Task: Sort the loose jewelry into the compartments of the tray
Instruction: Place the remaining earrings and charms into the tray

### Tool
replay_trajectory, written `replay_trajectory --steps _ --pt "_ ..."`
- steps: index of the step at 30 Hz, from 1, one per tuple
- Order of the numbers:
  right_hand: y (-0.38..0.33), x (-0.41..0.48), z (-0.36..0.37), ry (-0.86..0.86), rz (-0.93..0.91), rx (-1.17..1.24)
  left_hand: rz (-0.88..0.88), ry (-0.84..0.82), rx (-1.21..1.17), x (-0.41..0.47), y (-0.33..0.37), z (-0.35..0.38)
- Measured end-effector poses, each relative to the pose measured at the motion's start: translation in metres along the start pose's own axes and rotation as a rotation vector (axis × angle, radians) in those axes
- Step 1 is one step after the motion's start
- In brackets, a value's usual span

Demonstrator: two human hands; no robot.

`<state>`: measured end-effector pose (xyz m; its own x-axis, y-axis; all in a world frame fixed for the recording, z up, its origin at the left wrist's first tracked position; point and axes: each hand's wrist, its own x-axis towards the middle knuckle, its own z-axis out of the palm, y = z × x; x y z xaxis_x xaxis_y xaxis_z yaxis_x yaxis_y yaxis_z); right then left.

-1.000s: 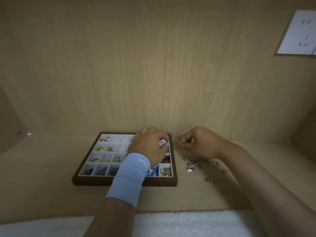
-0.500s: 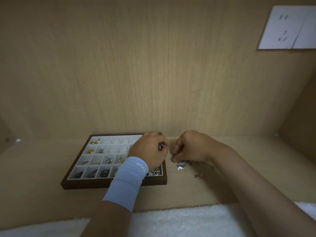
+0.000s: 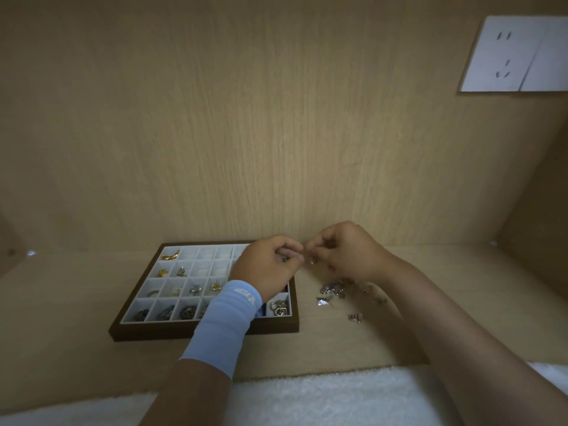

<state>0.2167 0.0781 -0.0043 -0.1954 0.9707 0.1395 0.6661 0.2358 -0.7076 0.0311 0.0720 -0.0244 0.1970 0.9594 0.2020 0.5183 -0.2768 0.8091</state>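
Note:
A dark-framed tray [image 3: 184, 332] with white compartments lies on the shelf at the left, and several cells hold gold, silver and dark pieces. My left hand [image 3: 270, 267], with a light blue wrist sleeve, hovers over the tray's right side with its fingers curled around something small and dark. My right hand [image 3: 344, 252] is just right of it, fingertips pinching a tiny silver piece [image 3: 312, 262]. The fingertips of both hands almost meet above the tray's right edge. Loose silver jewelry [image 3: 333, 290] lies on the shelf below my right hand.
A wooden back wall rises just behind the tray. A white socket plate [image 3: 519, 53] sits on the wall at the upper right. A white fluffy towel [image 3: 307, 398] covers the front edge. A small stray charm [image 3: 355, 317] lies apart from the pile.
My right hand rose from the loose pile and moved left toward my left hand, bringing a small silver piece. The camera view shifted slightly.

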Motion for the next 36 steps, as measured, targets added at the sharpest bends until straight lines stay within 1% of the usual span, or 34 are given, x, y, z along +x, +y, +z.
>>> replay_trajectory --steps 2,3,6,12,17,21,24,26,27,28,30,32,34,36 --pt "-0.007 0.0 0.0 0.081 0.005 0.216 -0.039 0.013 -0.112 0.001 0.003 -0.001" --pt "-0.011 0.001 0.001 0.11 0.008 0.281 -0.06 0.025 -0.184 0.001 0.005 -0.001" --pt "-0.021 0.005 0.004 0.155 0.006 0.347 -0.104 0.061 -0.343 0.001 0.01 -0.008" --pt "-0.031 0.017 0.009 0.129 -0.049 0.275 -0.152 0.06 -0.407 0.0 0.01 -0.022" --pt "-0.042 0.024 0.008 0.027 -0.148 0.227 -0.218 0.133 -0.436 -0.001 0.005 -0.033" --pt "-0.043 0.029 0.008 -0.048 -0.214 0.112 -0.249 0.169 -0.449 -0.004 0.005 -0.043" --pt "-0.044 0.032 0.011 -0.037 -0.253 0.0 -0.257 0.171 -0.459 -0.004 0.003 -0.046" --pt "-0.045 0.035 0.015 -0.033 -0.269 -0.067 -0.235 0.18 -0.404 -0.002 -0.001 -0.046" --pt "-0.045 0.037 0.016 -0.028 -0.275 -0.121 -0.22 0.183 -0.331 0.0 -0.004 -0.045" --pt "-0.044 0.04 0.017 -0.021 -0.28 -0.202 -0.205 0.186 -0.215 0.001 -0.007 -0.043" --pt "-0.041 0.045 0.02 -0.036 -0.278 -0.405 -0.156 0.201 0.095 0.002 -0.016 -0.039" --pt "-0.039 0.051 0.024 -0.088 -0.253 -0.555 -0.088 0.17 0.297 0.001 -0.023 -0.036" --pt "-0.039 0.056 0.028 -0.13 -0.219 -0.618 -0.06 0.111 0.376 0.0 -0.025 -0.033" --pt "-0.042 0.061 0.032 -0.16 -0.189 -0.676 -0.035 0.091 0.42 0.001 -0.026 -0.032"
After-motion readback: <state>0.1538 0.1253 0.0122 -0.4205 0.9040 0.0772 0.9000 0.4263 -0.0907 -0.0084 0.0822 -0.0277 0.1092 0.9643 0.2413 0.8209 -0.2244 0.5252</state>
